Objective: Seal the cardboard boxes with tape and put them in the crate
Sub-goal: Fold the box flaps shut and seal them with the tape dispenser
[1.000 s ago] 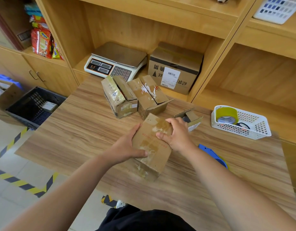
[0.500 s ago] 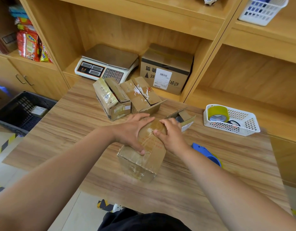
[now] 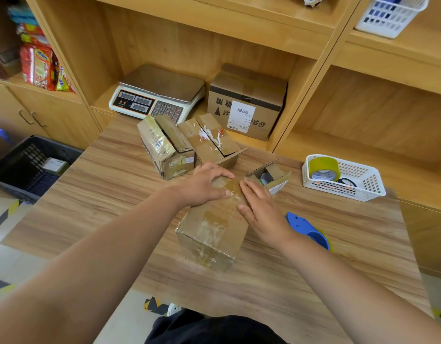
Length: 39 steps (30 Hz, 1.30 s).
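While both hands press on it, the cardboard box (image 3: pixel 212 229) lies on the table (image 3: pixel 95 194) directly in front of the person, one end towards the near edge, with shiny tape visible along its top and down the near end. The left hand (image 3: pixel 204 186) lies over the far end of the top, fingers slightly bent, thumb flat on the tape, not closed around anything. The right hand (image 3: pixel 260 208) lies flat on the top's right side, fingers straight and together.

Just right of that hand, a blue tape dispenser (image 3: pixel 310 230) rests on the table. A small open box (image 3: pixel 270 175) stands just beyond the right fingertips. Two more boxes (image 3: pixel 164 147) (image 3: pixel 213 142), flaps partly raised, stand side by side behind the left hand. A white basket (image 3: pixel 363 187) at the far right holds a yellow tape roll (image 3: pixel 324 167). The black crate (image 3: pixel 28 167) sits on the floor left of the table, a small package inside.
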Each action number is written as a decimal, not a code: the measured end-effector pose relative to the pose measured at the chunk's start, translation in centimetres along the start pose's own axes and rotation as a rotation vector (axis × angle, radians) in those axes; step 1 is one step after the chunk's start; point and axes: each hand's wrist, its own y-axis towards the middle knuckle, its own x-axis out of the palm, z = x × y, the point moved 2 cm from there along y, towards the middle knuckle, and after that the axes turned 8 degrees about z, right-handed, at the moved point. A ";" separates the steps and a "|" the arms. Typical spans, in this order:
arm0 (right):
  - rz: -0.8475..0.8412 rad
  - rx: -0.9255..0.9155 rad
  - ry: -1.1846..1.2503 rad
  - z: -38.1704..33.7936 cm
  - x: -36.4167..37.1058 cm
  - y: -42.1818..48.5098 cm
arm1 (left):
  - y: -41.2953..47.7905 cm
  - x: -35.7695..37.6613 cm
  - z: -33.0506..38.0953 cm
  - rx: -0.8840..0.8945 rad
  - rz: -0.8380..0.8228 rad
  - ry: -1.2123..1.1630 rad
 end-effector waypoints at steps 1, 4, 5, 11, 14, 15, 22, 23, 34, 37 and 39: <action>0.000 -0.041 -0.038 -0.1 -0.2 -0.4 | -0.1 0.1 0.1 0.005 0.067 -0.033; -0.004 -0.229 -0.164 -0.7 -0.6 -1.4 | -0.3 0.3 0.2 -0.019 0.248 -0.159; -0.036 -0.292 -0.193 -1.1 -0.6 -1.6 | -0.4 0.4 0.2 -0.050 0.285 -0.195; -0.253 -0.538 -0.129 -3.2 0.4 -2.5 | -0.6 0.8 -0.5 -0.125 0.370 -0.298; -0.275 -0.539 -0.141 -2.8 0.1 -1.6 | -0.5 0.7 -0.5 -0.108 0.377 -0.254; -0.276 -0.540 -0.154 -2.8 0.1 -1.5 | -0.4 0.6 -0.5 -0.102 0.377 -0.240; -0.180 -0.495 -0.222 -3.0 0.1 -0.9 | -0.4 0.6 -0.8 -0.086 0.369 -0.212; -0.168 -0.489 -0.233 -3.2 0.2 -0.8 | -0.4 0.6 -0.8 -0.085 0.367 -0.210; -0.232 -0.171 -0.369 -0.8 -1.1 1.8 | -0.7 0.9 -0.9 -0.099 0.383 -0.199; -0.236 -0.104 -0.360 -0.7 -0.5 1.6 | -0.9 0.8 -0.6 -0.114 0.383 -0.160; -0.224 -0.077 -0.356 -0.7 -0.4 1.6 | -0.8 0.5 -0.1 -0.125 0.378 -0.091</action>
